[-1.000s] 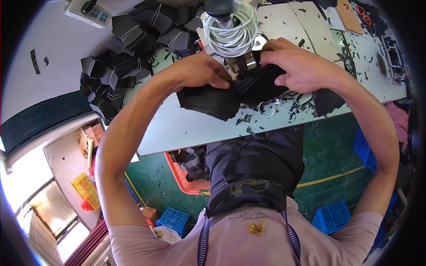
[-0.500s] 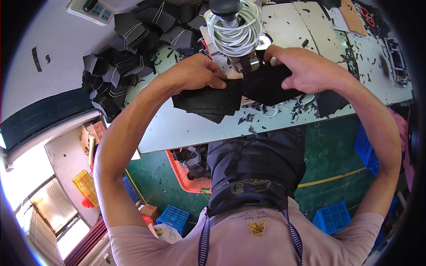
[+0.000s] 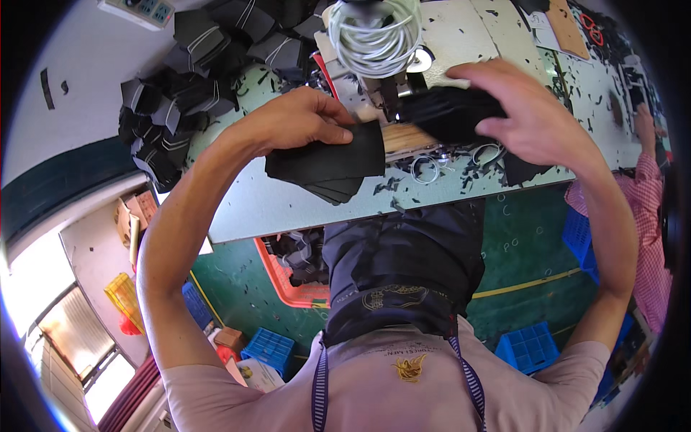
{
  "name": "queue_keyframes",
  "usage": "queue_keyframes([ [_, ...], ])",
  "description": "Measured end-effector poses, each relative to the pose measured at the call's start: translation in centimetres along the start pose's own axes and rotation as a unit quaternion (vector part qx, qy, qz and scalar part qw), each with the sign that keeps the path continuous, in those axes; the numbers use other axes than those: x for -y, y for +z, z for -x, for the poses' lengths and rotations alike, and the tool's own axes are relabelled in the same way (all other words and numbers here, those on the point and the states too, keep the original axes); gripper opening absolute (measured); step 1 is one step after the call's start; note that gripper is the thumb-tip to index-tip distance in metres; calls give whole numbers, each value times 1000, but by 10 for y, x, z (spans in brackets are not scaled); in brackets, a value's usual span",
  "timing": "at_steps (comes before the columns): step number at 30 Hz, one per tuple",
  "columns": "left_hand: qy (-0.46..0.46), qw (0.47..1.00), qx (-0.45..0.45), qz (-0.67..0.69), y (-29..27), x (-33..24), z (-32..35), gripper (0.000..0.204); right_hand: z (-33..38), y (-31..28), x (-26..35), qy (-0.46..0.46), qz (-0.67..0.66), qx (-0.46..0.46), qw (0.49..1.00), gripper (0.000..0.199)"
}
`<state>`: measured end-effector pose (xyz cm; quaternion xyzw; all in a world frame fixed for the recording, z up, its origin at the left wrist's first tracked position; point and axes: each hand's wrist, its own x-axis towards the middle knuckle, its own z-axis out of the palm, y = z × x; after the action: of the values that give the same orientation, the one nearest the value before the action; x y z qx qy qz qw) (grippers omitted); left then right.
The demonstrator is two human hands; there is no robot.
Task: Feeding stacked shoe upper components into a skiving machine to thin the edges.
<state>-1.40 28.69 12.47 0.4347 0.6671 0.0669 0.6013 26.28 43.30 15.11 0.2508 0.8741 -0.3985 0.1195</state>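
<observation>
My left hand (image 3: pixel 306 122) pinches a fanned stack of black flat pieces (image 3: pixel 327 162) between thumb and fingers, over the near part of the worktable (image 3: pixel 248 205). My right hand (image 3: pixel 536 119) is at the right with a dark, motion-blurred black piece (image 3: pixel 457 115). Its thumb lies on the piece while the index finger stretches out above it. Between my hands stands a machine head (image 3: pixel 385 93), partly covered by a coil of pale cable (image 3: pixel 374 39). Below the head a wooden strip (image 3: pixel 410 137) shows.
Bundles of dark pieces tied with bands (image 3: pixel 198 36) pile up at the far left. Black scraps (image 3: pixel 482 173) litter the table. An orange basket (image 3: pixel 288 284) stands under the table edge. Another person's checked sleeve (image 3: pixel 648 173) and hand appear at the far right.
My right hand has moved right with its piece, uncovering the wooden strip. My left hand has shifted slightly left with the stack. Another person's arm has come into view at the right.
</observation>
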Motion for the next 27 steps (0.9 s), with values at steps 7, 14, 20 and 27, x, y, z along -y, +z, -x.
queue_keyframes([
  [7,-9,1000,-21,-17,2,0,-23,18,2,-8,-27,4,42,-76,996,43],
  [14,-20,995,-64,-78,2,-19,-26,20,-20,-1,-8,-173,65,49,982,54],
  [20,2,996,-40,-82,2,-9,-15,24,-26,1,2,9,15,57,998,47],
  [27,-14,995,-81,-54,4,-25,-26,29,-33,-10,-8,-133,60,93,985,54],
])
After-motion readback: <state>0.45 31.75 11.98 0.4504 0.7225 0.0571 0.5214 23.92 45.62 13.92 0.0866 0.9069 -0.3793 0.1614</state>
